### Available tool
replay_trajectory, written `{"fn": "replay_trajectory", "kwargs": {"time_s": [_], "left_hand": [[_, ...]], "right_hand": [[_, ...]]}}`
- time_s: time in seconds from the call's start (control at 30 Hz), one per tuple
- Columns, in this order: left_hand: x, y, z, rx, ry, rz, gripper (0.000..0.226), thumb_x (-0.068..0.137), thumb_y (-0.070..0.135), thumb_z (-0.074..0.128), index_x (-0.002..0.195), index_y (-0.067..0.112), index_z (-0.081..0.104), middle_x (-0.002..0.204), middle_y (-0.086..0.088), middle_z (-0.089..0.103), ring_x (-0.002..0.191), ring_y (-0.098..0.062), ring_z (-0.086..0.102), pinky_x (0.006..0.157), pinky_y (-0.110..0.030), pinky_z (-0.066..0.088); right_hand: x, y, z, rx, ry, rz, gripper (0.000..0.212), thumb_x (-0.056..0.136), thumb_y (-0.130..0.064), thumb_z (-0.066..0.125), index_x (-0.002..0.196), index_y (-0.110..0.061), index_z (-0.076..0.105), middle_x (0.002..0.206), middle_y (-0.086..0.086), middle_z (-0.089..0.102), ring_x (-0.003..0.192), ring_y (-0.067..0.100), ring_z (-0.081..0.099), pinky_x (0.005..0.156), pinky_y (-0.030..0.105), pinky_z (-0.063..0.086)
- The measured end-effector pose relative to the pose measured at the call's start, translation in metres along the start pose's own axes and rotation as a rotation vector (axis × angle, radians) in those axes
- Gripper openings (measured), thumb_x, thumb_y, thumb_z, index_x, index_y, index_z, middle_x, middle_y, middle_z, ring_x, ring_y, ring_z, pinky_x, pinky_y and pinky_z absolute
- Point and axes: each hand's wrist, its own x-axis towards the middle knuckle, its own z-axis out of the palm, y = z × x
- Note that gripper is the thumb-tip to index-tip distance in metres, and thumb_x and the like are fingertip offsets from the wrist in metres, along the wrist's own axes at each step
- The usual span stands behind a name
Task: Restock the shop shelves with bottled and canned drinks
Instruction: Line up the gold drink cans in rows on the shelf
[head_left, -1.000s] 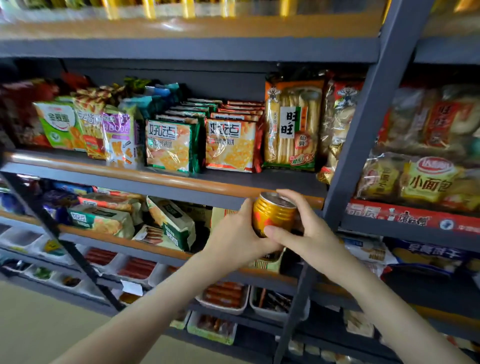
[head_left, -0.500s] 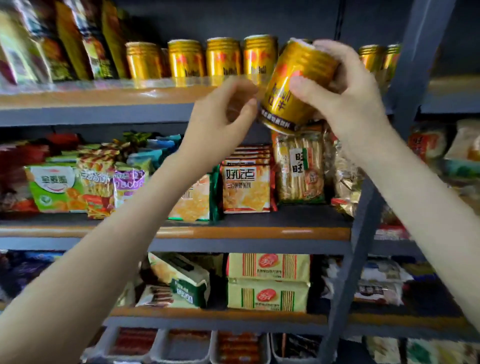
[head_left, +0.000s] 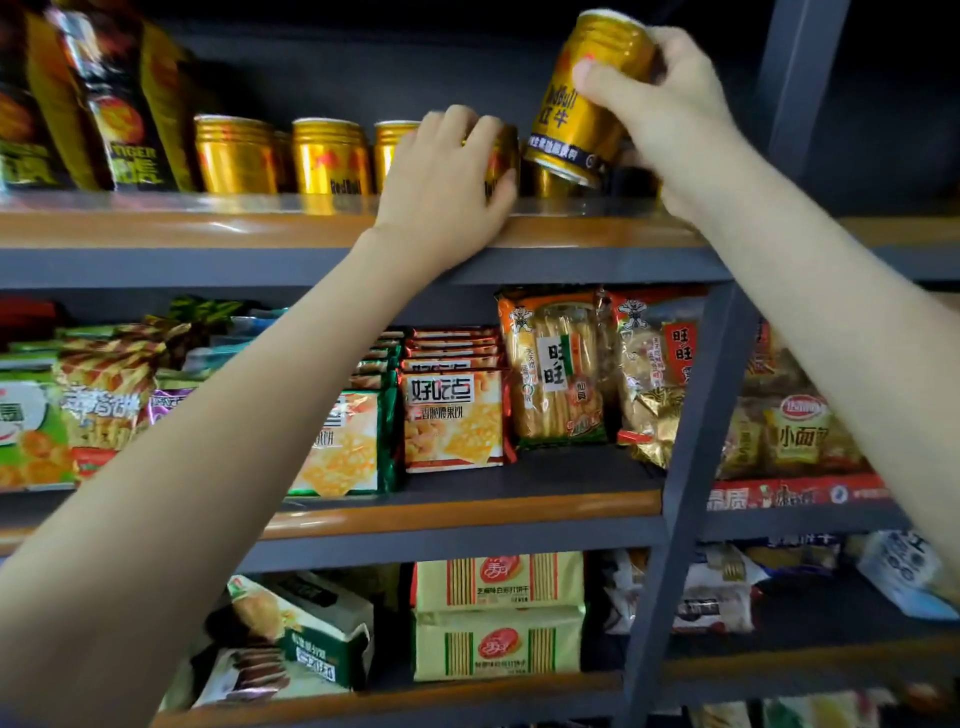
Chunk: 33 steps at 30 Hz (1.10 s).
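Observation:
My right hand (head_left: 660, 98) grips a gold energy-drink can (head_left: 582, 104), tilted, above the right end of the top shelf (head_left: 208, 228). A row of matching gold cans (head_left: 330, 156) stands along that shelf. My left hand (head_left: 447, 182) is wrapped around the front of one standing can (head_left: 501, 161) in the row, just left of the held can. Most of that can is hidden behind my fingers.
Tall black and yellow cans (head_left: 124, 98) stand at the shelf's left end. Snack packets (head_left: 452, 415) fill the shelf below, with more packs (head_left: 498, 618) lower down. A dark grey upright post (head_left: 691, 415) slants past on the right.
My view has tilted up. The right hand has carried the can higher and to the right, over the shelf. The left hand let go of it and took hold of a standing can.

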Motion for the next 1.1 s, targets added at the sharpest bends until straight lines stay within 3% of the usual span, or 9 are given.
{"fn": "replay_trajectory", "kwargs": {"time_s": [0.1,0.23,0.4,0.53,0.67,0.77,0.83,1.0,1.1], "left_hand": [[0.004,-0.004,0.006,0.021,0.03,-0.007,0.054,0.094,0.041,0.036,0.132,0.004,0.049,0.124,-0.017,0.054,0.112,-0.033,0.052,0.089,-0.039,0.041],[0.008,-0.005,0.009,0.027,0.015,0.0,0.056,0.093,0.04,0.035,0.129,0.0,0.051,0.121,-0.019,0.055,0.109,-0.035,0.053,0.086,-0.041,0.043],[0.011,-0.002,0.01,0.051,0.008,0.024,0.051,0.09,0.036,0.034,0.119,-0.001,0.055,0.114,-0.019,0.058,0.102,-0.035,0.055,0.081,-0.041,0.044],[0.012,0.0,0.009,0.058,0.044,0.044,0.046,0.088,0.033,0.036,0.109,-0.002,0.057,0.102,-0.02,0.06,0.094,-0.037,0.056,0.078,-0.042,0.045],[0.013,-0.002,0.012,0.095,0.036,0.027,0.048,0.088,0.035,0.036,0.113,-0.001,0.058,0.105,-0.018,0.061,0.097,-0.036,0.058,0.091,-0.045,0.043],[0.015,-0.002,0.012,0.126,-0.036,-0.019,0.056,0.089,0.041,0.031,0.121,0.002,0.055,0.113,-0.018,0.061,0.105,-0.037,0.056,0.102,-0.047,0.037],[0.017,-0.001,0.011,0.141,-0.074,-0.044,0.058,0.09,0.043,0.029,0.126,0.004,0.053,0.118,-0.018,0.061,0.11,-0.036,0.055,0.105,-0.047,0.033],[0.018,0.012,0.007,0.115,-0.061,-0.076,0.054,0.091,0.039,0.034,0.13,0.005,0.05,0.123,-0.018,0.058,0.116,-0.035,0.053,0.106,-0.046,0.033],[0.019,0.039,0.004,-0.01,0.078,-0.024,0.047,0.092,0.031,0.042,0.129,0.002,0.052,0.122,-0.018,0.059,0.112,-0.035,0.056,0.097,-0.044,0.043]], "right_hand": [[0.011,0.009,0.007,-0.16,-0.038,-0.012,0.059,0.077,-0.041,0.076,0.127,-0.029,0.048,0.123,-0.005,0.054,0.105,0.009,0.056,0.079,0.027,0.054],[0.02,0.023,0.014,-0.264,-0.141,0.043,0.064,0.075,-0.041,0.079,0.13,-0.027,0.049,0.122,-0.003,0.054,0.107,0.014,0.055,0.087,0.035,0.053],[0.021,0.028,0.012,-0.374,-0.296,0.068,0.056,0.08,-0.042,0.075,0.126,-0.027,0.046,0.111,-0.005,0.056,0.1,0.015,0.058,0.086,0.036,0.054],[0.024,0.022,0.007,-0.621,-0.415,0.031,0.077,0.078,-0.044,0.076,0.139,-0.024,0.033,0.112,-0.001,0.05,0.094,0.012,0.053,0.072,0.027,0.043],[0.022,0.023,0.011,-0.673,-0.403,-0.113,0.092,0.076,-0.038,0.079,0.148,-0.028,0.022,0.147,0.006,0.033,0.123,0.024,0.041,0.086,0.028,0.035],[0.026,0.019,0.013,-0.704,-0.462,-0.127,0.082,0.076,-0.036,0.08,0.141,-0.029,0.031,0.134,0.004,0.038,0.109,0.02,0.044,0.072,0.024,0.038],[0.027,0.017,0.012,-0.702,-0.482,-0.105,0.079,0.074,-0.037,0.081,0.137,-0.027,0.034,0.126,0.001,0.038,0.107,0.02,0.046,0.072,0.026,0.04],[0.013,0.016,0.011,-0.75,-0.31,-0.164,0.08,0.082,-0.039,0.073,0.148,-0.021,0.03,0.151,0.004,0.027,0.135,0.025,0.034,0.103,0.033,0.034],[-0.01,0.011,-0.007,-0.717,-0.131,-0.331,0.059,0.093,-0.032,0.061,0.145,-0.018,0.037,0.151,0.001,0.032,0.137,0.019,0.034,0.103,0.024,0.026]]}}
